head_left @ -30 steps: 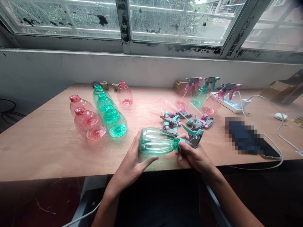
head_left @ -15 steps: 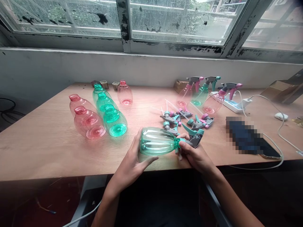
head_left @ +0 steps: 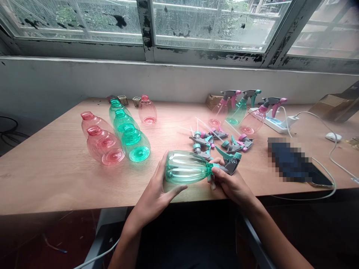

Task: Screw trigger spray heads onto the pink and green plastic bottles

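A green spray bottle (head_left: 187, 167) lies on its side in the air above the table's front edge, its base to the left. My left hand (head_left: 157, 188) cups the base end, fingers behind it and thumb stretched out below. At the neck, my right hand (head_left: 230, 183) grips the teal collar of the grey spray head (head_left: 232, 164) with thumb and fingers. The head sits at the bottle's mouth; how tightly it is screwed on cannot be seen. Just behind lie several loose spray heads (head_left: 202, 140) with teal or pink parts and thin tubes.
Left on the table stand open green bottles (head_left: 137, 145) and pink bottles (head_left: 105, 147); one more pink bottle (head_left: 147, 110) is farther back. Bottles with spray heads (head_left: 254, 120) stand back right, near a power strip (head_left: 276, 123). A phone (head_left: 297, 162) and white cable lie right.
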A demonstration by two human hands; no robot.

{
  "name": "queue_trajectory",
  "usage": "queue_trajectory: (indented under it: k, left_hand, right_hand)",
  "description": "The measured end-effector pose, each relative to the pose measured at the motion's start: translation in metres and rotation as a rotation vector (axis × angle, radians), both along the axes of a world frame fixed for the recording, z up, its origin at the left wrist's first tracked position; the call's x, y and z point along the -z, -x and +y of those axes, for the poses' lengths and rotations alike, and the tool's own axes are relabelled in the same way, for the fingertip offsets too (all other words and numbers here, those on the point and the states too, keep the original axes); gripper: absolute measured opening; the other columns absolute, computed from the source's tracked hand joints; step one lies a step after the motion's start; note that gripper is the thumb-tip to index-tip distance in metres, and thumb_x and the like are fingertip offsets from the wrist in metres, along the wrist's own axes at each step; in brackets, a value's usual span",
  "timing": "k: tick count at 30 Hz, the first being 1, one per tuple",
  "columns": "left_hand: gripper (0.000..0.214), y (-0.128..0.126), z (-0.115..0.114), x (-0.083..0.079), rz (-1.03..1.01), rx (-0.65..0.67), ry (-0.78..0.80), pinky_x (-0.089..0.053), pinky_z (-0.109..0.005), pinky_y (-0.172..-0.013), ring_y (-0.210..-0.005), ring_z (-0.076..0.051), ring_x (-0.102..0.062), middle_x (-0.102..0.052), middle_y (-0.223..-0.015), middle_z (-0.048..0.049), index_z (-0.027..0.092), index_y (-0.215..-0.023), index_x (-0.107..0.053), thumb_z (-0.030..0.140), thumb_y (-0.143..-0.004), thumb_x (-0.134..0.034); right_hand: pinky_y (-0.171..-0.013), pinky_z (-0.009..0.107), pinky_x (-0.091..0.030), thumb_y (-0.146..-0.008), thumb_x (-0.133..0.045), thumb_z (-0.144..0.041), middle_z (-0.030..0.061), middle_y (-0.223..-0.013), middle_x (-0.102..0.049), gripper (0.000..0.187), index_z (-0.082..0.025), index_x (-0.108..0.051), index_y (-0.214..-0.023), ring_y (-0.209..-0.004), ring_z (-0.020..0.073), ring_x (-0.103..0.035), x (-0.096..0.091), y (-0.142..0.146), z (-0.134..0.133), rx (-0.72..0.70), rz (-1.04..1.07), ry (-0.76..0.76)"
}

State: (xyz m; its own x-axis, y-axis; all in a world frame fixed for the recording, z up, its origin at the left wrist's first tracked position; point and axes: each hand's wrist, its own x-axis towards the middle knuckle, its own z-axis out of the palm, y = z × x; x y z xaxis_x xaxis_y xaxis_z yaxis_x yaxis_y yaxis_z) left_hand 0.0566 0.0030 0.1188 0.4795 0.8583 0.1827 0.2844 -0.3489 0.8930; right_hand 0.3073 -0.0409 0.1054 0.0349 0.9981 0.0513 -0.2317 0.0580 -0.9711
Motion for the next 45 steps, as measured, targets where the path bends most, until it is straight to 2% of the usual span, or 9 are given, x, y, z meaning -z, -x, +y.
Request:
queue_trajectory:
  k: [13, 19, 24, 45]
  left_hand:
    - [0.094, 0.0003, 0.0007, 0.0002, 0.003, 0.003, -0.027, -0.025, -0.049, -0.130, -0.156, -0.031, -0.031, -0.035, -0.168, -0.0058, 0.036, -0.165, -0.013, 0.041, -0.093, -0.074]
    - [0.093, 0.0007, 0.0017, 0.0005, 0.006, 0.009, -0.035, -0.023, -0.050, -0.130, -0.157, -0.032, -0.028, -0.033, -0.169, -0.0055, 0.036, -0.164, -0.015, 0.042, -0.093, -0.074]
    - [0.087, 0.0003, 0.0019, 0.0020, -0.016, 0.017, -0.008, -0.026, -0.048, -0.130, -0.156, -0.031, -0.032, -0.036, -0.168, -0.0055, 0.035, -0.162, -0.021, 0.042, -0.093, -0.074]
    - [0.086, 0.0000, 0.0012, 0.0019, 0.007, 0.004, -0.026, -0.024, -0.047, -0.130, -0.156, -0.031, -0.031, -0.035, -0.168, -0.0061, 0.034, -0.161, -0.023, 0.041, -0.092, -0.074]
  right_hand:
    - [-0.057, 0.025, -0.044, -0.092, -0.076, -0.043, -0.0021, -0.065, -0.068, 0.027, -0.020, -0.063, -0.098, -0.053, 0.0129, -0.060, -0.0008, 0.0000, 0.0001, -0.002, 0.006, -0.013]
    - [-0.059, 0.025, -0.045, -0.094, -0.075, -0.041, -0.0017, -0.067, -0.069, 0.025, -0.020, -0.063, -0.098, -0.055, 0.0132, -0.060, 0.0006, -0.0008, -0.0004, -0.009, 0.017, -0.007]
    - [-0.059, 0.025, -0.045, -0.094, -0.074, -0.040, -0.0022, -0.067, -0.069, 0.024, -0.020, -0.063, -0.099, -0.054, 0.0131, -0.060, 0.0011, -0.0012, 0.0001, -0.014, 0.021, -0.012]
    - [-0.056, 0.026, -0.045, -0.093, -0.075, -0.042, -0.0013, -0.067, -0.070, 0.025, -0.020, -0.062, -0.098, -0.053, 0.0144, -0.060, 0.0004, -0.0014, 0.0008, -0.016, 0.019, -0.003]
